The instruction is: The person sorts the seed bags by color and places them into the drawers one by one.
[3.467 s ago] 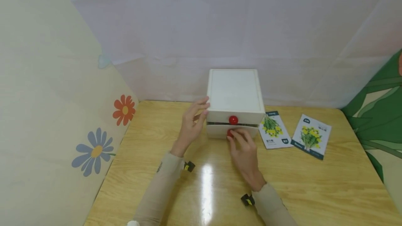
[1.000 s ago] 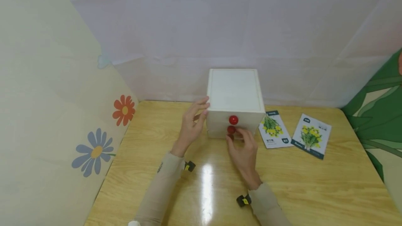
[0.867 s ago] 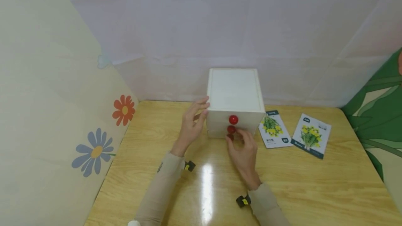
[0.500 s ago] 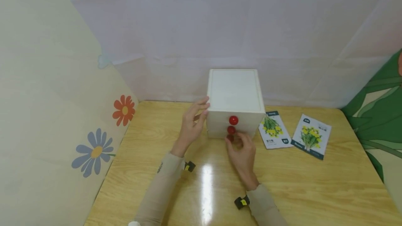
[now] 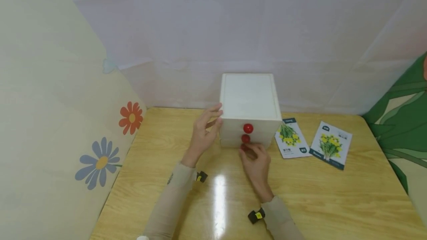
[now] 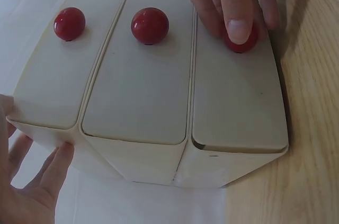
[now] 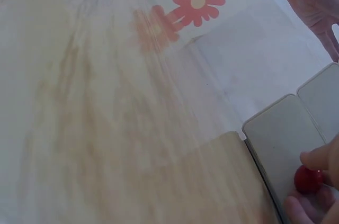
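Observation:
A small white drawer cabinet [image 5: 248,95] with three drawers stands near the back of the table. My left hand [image 5: 201,130] rests its fingertips against the cabinet's left side, fingers extended and slightly bent. With thumb and fingers my right hand [image 5: 257,167] pinches the bottom drawer's red knob [image 6: 250,40], which those fingers partly cover. The top knob [image 5: 248,128] and the middle knob [image 5: 245,138] are untouched, their drawers pushed in. In the left wrist view the bottom drawer [image 6: 238,107] sits nearly flush, with a small dark gap at one corner.
Two seed packets [image 5: 292,139] with yellow flowers, the other packet [image 5: 331,145] farther right, lie on the wooden table [image 5: 333,203] beside the cabinet. A white cloth backdrop [image 5: 200,40] hangs behind. A flower-printed panel [image 5: 66,103] borders the left side.
Earlier the middle drawer stood slightly out, with my right hand at its knob. That drawer is now pushed in, and my right hand has moved down to the bottom knob. My left hand stays put.

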Demonstrator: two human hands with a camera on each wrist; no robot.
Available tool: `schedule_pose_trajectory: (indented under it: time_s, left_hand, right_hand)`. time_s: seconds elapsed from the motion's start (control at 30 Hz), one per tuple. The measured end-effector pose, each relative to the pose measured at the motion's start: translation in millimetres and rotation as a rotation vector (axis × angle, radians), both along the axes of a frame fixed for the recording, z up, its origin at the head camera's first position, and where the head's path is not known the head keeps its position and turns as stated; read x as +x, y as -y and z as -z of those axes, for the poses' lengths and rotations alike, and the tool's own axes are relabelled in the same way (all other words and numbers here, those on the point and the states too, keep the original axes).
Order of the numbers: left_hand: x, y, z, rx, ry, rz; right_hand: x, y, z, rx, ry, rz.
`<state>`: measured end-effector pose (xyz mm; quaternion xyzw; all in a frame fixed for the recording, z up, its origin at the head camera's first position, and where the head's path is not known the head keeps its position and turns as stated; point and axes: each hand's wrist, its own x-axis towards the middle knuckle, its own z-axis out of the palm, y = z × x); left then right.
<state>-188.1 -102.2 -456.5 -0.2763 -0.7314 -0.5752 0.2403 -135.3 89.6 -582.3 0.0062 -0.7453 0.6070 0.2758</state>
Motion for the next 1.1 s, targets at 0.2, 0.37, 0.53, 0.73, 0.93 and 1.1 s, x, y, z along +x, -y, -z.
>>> schedule_pose_trajectory:
  time_s: [0.2,0.37,0.53,0.73,0.93,1.1]
  left_hand:
    - [-10.7,2.2,12.7,-0.014,0.004,-0.018]
    - [-11.6,1.2,11.8,-0.003,-0.059,-0.032]
    - [-10.1,-1.6,10.4,-0.022,-0.073,-0.048]
    - [-10.4,-2.8,10.5,-0.033,-0.067,-0.053]
    - [-10.3,-3.5,9.0,-0.028,-0.064,-0.046]
    - [-9.2,-2.9,8.1,-0.026,-0.061,-0.052]
  right_hand:
    - [-1.6,-1.8,5.4,-0.1,0.07,-0.007]
    - [-3.1,-4.4,8.4,-0.146,0.077,-0.029]
    - [-3.4,-4.7,7.3,-0.181,0.06,-0.026]
    - [-4.7,-8.1,12.0,-0.202,0.058,-0.036]
    - [-3.8,-8.7,11.7,-0.217,0.069,-0.042]
    - [-4.5,-7.0,12.2,-0.22,0.078,-0.036]
